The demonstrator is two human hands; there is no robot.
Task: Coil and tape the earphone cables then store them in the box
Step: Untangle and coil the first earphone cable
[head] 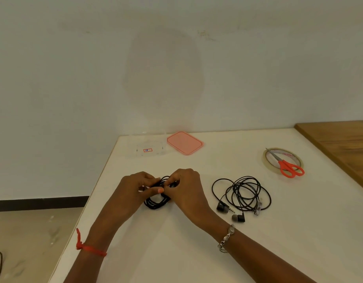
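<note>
Both hands grip the coiled earphone cable (157, 198) between them, left hand (133, 185) and right hand (184, 187) pinching its top; the tape roll (267, 160) lies far right, nearer the right hand.

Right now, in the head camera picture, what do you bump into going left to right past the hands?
Going right: left hand → coiled earphone cable, pinched between both hands → right hand → loose earphones → tape roll, with scissors lying across it.
</note>
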